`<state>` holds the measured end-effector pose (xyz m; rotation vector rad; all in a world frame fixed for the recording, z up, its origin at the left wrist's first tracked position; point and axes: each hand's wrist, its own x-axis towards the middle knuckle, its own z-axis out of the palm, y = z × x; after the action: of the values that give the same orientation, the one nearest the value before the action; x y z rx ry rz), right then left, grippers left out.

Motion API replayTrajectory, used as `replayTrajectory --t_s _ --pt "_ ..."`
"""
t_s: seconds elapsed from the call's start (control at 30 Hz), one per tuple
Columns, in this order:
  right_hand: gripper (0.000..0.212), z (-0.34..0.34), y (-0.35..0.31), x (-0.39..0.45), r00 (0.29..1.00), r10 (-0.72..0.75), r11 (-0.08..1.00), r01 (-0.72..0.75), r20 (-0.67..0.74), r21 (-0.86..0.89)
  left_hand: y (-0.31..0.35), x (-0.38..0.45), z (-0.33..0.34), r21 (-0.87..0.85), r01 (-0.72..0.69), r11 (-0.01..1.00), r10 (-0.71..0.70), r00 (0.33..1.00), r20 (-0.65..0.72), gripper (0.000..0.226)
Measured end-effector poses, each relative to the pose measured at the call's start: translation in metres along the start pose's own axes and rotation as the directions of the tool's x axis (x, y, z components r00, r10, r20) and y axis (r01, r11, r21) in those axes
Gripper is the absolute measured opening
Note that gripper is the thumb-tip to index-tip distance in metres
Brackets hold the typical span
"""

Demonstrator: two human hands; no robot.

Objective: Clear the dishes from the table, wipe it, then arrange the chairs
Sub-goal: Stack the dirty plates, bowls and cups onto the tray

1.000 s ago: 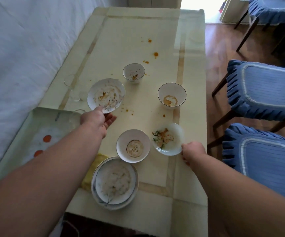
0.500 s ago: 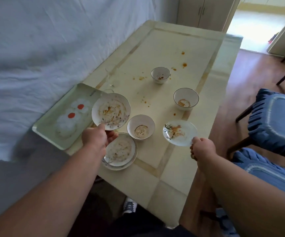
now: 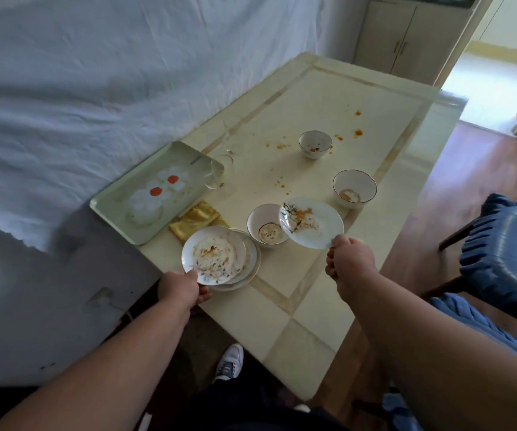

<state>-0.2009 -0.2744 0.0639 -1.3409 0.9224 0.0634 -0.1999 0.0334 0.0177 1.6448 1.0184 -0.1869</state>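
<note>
My left hand (image 3: 180,290) grips a dirty white plate (image 3: 213,254) by its near rim, right over the stack of plates (image 3: 249,269) at the table's near left. My right hand (image 3: 348,262) pinches the rim of a second soiled plate (image 3: 311,223), held above the table and overlapping a white bowl (image 3: 266,229). Two more dirty bowls sit farther off: a gold-rimmed bowl (image 3: 355,188) on the right and a small bowl (image 3: 315,144) beyond it. The cream table (image 3: 328,306) carries orange food spots (image 3: 357,132).
A pale green tray (image 3: 145,194) with a flower print lies at the table's left edge, clear glasses (image 3: 230,141) beside it and a folded yellow cloth (image 3: 196,220) at its corner. Blue-cushioned chairs (image 3: 505,244) stand to the right. A white sheet (image 3: 95,88) covers the left side.
My left hand has carried its plate back toward me, over the plate stack. My right hand has lifted its plate and moved it left over the white bowl. The view has pulled back.
</note>
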Motion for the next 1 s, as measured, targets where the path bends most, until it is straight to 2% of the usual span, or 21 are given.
replayTrajectory --t_s 0.17,0.33,0.4,0.5,0.73,0.83,1.0 --pt "0.019 0.024 0.006 -0.012 0.998 0.001 1.0 -0.001 0.061 0.006 0.004 0.01 0.008 0.027 0.026 0.999 -0.027 0.999 0.04 0.012" --pt "0.018 0.042 0.014 -0.021 0.996 0.007 1.0 -0.005 0.084 -0.019 0.005 0.017 0.014 -0.014 0.066 0.998 -0.064 0.994 0.092 0.007" --pt "0.018 0.048 0.017 -0.023 0.996 0.003 0.999 0.001 0.085 -0.049 0.005 0.023 0.014 -0.002 0.074 0.997 -0.073 0.991 0.116 0.017" --pt "0.018 0.051 0.019 -0.026 0.996 -0.002 0.997 0.009 0.087 -0.074 0.004 0.03 0.017 0.112 0.015 0.994 -0.033 0.986 0.165 0.03" --pt "0.021 0.075 0.028 -0.024 0.993 -0.023 0.99 0.039 0.12 -0.138 -0.003 0.055 0.022 0.105 0.036 0.994 -0.058 0.975 0.215 0.023" --pt "0.021 0.088 0.034 -0.024 0.989 -0.025 0.983 0.051 0.148 -0.176 0.0 0.062 0.026 0.107 0.151 0.983 -0.178 0.929 0.324 0.037" --pt "0.02 0.109 0.045 -0.022 0.983 -0.015 0.974 0.056 0.184 -0.219 -0.003 0.076 0.028 0.078 0.26 0.963 -0.271 0.922 0.278 0.027"
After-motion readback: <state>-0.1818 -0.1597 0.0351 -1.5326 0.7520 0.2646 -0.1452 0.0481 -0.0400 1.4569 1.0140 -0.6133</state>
